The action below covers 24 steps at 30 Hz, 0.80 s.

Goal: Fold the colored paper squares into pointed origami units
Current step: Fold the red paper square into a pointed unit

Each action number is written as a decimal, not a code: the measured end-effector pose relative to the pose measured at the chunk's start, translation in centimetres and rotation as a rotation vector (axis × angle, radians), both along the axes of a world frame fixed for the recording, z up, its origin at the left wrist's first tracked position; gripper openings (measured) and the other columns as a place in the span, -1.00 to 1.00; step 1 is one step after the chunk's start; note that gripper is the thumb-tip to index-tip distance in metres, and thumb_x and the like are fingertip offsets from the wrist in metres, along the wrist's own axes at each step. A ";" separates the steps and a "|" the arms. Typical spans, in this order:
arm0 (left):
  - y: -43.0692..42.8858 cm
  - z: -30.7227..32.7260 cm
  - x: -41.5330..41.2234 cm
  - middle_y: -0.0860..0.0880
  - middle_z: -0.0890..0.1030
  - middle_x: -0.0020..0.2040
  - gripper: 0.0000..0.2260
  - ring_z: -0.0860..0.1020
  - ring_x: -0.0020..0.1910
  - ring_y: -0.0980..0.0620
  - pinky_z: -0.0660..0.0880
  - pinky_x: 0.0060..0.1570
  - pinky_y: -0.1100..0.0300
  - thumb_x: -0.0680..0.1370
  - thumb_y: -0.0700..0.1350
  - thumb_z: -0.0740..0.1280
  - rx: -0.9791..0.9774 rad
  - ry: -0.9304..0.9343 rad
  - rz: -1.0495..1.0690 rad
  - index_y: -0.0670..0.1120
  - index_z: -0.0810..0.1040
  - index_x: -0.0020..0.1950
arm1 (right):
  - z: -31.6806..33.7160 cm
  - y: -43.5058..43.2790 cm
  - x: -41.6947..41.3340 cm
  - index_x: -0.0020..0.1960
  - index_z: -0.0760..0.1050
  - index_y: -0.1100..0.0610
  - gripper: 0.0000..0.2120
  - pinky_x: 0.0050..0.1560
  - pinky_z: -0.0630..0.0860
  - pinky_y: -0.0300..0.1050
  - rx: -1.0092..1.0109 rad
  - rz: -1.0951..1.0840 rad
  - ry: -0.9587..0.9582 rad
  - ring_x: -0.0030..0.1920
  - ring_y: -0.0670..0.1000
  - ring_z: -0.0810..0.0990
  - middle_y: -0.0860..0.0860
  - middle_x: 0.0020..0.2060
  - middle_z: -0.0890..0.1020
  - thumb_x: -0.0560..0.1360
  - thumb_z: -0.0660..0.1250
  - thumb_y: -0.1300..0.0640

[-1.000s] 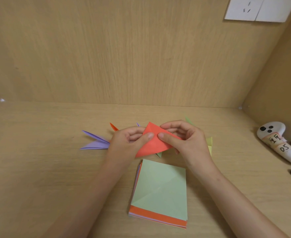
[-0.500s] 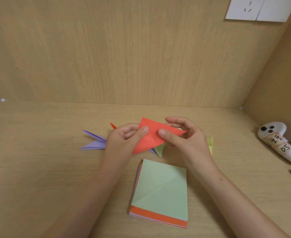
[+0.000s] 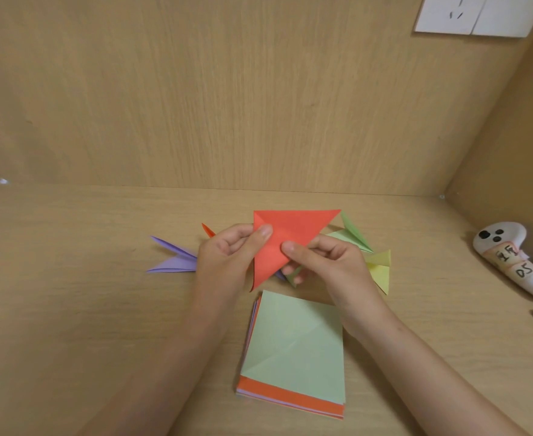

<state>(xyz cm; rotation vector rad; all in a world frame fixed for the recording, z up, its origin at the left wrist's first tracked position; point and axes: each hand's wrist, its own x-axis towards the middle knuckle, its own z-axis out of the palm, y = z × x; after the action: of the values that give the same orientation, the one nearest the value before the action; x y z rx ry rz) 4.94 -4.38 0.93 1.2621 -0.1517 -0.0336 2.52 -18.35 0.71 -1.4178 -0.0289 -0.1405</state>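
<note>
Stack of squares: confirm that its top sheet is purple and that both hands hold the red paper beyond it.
Wrong on the colour. The head view shows the stack topped by a pale green top sheet, not purple. The rest stands: the left hand and right hand both hold the red paper beyond it.

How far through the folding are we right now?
Done: purple units, green units and a yellow unit lie pointed behind the hands. In hand: a red sheet, folded to a triangle, pinched by left hand and right hand. Left: the stack of squares, pale green on top.
</note>
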 end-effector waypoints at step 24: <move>0.2 -0.3 0.5 -0.09 0.69 -0.24 -0.90 0.63 -0.26 0.03 0.57 -0.20 0.20 0.44 -0.21 0.44 0.065 -0.002 0.053 -0.21 0.59 -0.11 | 0.3 0.0 0.2 -0.27 0.61 0.25 -0.88 -0.36 0.42 -0.34 -0.144 -0.011 -0.022 -0.46 -0.13 0.49 0.04 -0.47 0.60 0.43 0.42 0.26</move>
<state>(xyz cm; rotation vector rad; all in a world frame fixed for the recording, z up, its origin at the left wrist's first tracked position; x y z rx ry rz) 5.41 -4.21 0.66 1.3306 -0.1196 0.0091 2.69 -18.40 0.96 -1.5599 -0.0507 -0.1659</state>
